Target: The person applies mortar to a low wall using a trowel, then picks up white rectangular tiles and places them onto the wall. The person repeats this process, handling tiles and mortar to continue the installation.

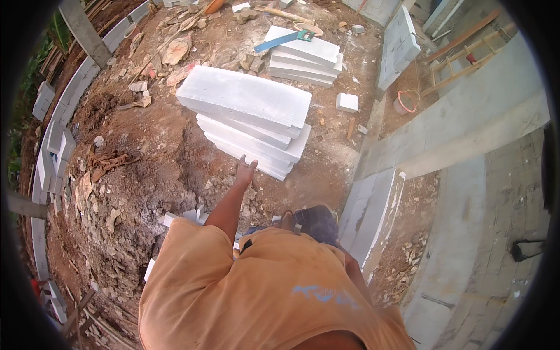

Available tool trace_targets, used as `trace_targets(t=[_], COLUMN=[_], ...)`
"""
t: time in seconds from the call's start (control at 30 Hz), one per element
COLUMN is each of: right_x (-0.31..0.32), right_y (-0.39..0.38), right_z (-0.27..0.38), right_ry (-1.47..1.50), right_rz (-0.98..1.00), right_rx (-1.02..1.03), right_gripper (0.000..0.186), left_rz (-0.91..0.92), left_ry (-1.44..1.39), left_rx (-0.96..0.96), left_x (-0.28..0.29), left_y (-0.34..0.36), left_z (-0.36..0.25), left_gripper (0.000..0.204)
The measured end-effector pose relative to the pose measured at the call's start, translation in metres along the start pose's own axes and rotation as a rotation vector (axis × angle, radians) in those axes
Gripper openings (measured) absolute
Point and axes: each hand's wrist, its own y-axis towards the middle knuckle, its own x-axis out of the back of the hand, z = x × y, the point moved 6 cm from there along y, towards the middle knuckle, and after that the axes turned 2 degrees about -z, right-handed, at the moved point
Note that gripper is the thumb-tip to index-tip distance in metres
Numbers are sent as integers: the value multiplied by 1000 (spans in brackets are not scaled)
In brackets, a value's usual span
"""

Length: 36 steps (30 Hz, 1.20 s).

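Observation:
A stack of long white lightweight concrete blocks (251, 131) stands askew on the bare soil ahead of me, its upper blocks turned out of line with the lower ones. My left hand (247, 164) reaches to the near side of the stack, at its lower blocks. Its fingers are apart and nothing is in them; whether the fingertips touch the block I cannot tell. Of my right arm (354, 271) only a part shows beside the orange shirt (256, 280); the right hand is out of sight.
Farther back, a blue-bladed handsaw (284, 41) lies on another block stack (306, 67), near a cut white block (347, 102). A bucket (405, 102) stands by the grey wall (466, 122) at right. Rubble (111, 210) and a low block wall (79, 87) are at left.

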Motion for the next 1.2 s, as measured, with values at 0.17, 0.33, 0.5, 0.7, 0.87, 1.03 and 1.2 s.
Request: trace_targets(t=[0.17, 0.33, 0.5, 0.7, 0.87, 1.03, 1.2], right_x=[47, 100, 181, 295, 401, 457, 486], right_y=[32, 92, 169, 250, 354, 438, 587], right_z=[39, 61, 54, 110, 220, 377, 416], right_ry=[-98, -186, -360, -959, -478, -571, -784], right_rz=[57, 124, 194, 331, -36, 5, 115], right_rx=[66, 126, 189, 612, 461, 528, 874], right_gripper=[49, 50, 52, 53, 45, 53, 52], left_rz=[-255, -611, -882, -1062, -1096, -1141, -1128], left_ry=[-225, -204, 22, 98, 178, 202, 273], left_rx=[89, 187, 494, 368, 400, 380, 404], left_x=[-47, -68, -80, -95, -97, -95, -96], left_y=[22, 75, 113, 118, 119, 117, 115], left_z=[-135, -182, -199, -201, -209, -225, -245], left_gripper=[93, 102, 98, 86, 81, 78, 81])
